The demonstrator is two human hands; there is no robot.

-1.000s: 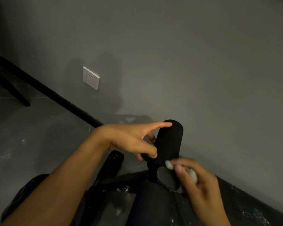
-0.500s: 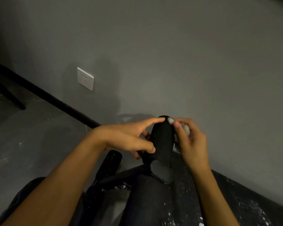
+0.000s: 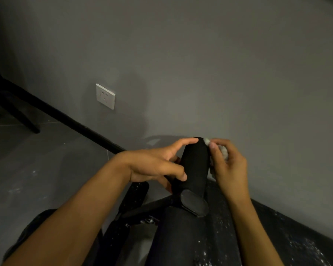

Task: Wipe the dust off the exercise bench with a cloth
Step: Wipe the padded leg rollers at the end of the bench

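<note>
A black foam roller pad (image 3: 195, 166) of the exercise bench stands upright in the middle of the view, above the bench's dark padded body (image 3: 177, 237). My left hand (image 3: 158, 164) steadies the roller from the left, index finger stretched to its top, other fingers curled at its side. My right hand (image 3: 228, 166) is closed on a small white cloth (image 3: 224, 151), pressed against the roller's upper right side near the top. A second black roller (image 3: 133, 196) sits lower left. Most of the cloth is hidden in my fingers.
A grey wall rises close behind the bench, with a white socket (image 3: 105, 96) on it and a black baseboard (image 3: 65, 118) running diagonally. A dark furniture leg (image 3: 21, 118) stands far left. The grey floor (image 3: 37, 169) and the dark area at lower right show white specks.
My right hand with the cloth has slid up the roller's right side from its lower end cap to near the top. My left hand has stayed on the roller.
</note>
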